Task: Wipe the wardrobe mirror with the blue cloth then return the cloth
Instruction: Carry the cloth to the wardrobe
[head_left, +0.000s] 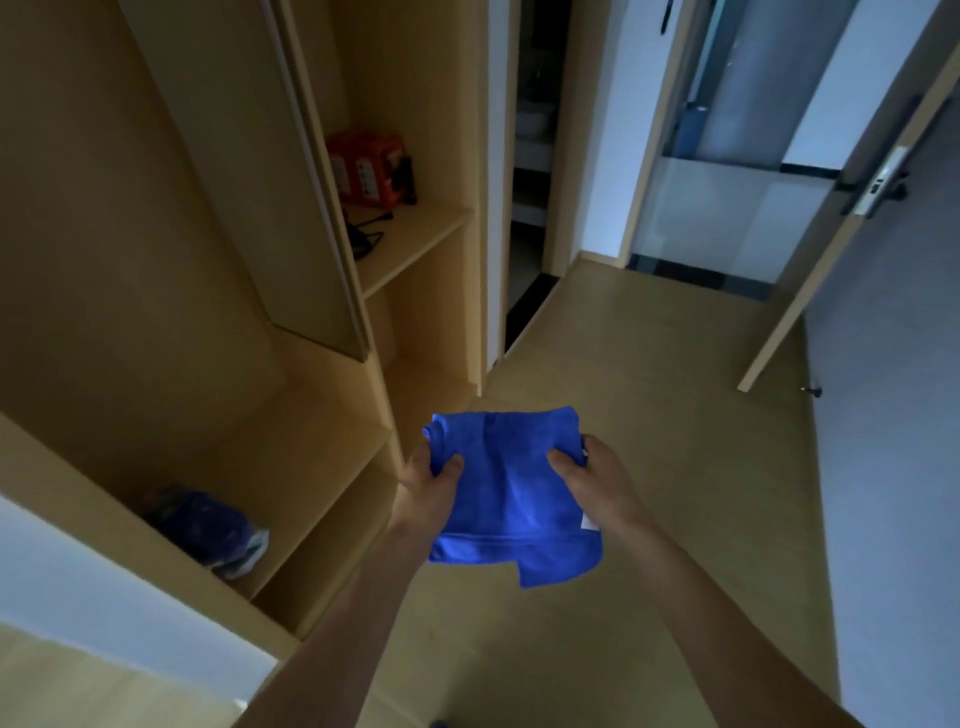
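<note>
While we stand by the open wardrobe (291, 447), the blue cloth (511, 499) hangs spread between our two hands.

It is in the air above the wooden floor (649, 415), just right of the wardrobe. Our left hand (428, 486) pinches its upper left corner, thumb on top and fingers curled beneath. Our right hand (597, 486) pinches the right edge the same way, thumb pressed on the face, its other fingers hidden under the fabric. Held at two points, the cloth opens flat while its lower edge droops, which we judge suits straightening or folding it into a pad. Both forearms reach forward and converge slightly, backs of the hands turned up toward us. No surface reads clearly as the mirror, so we cannot tell whether wiping is ahead or done.
</note>
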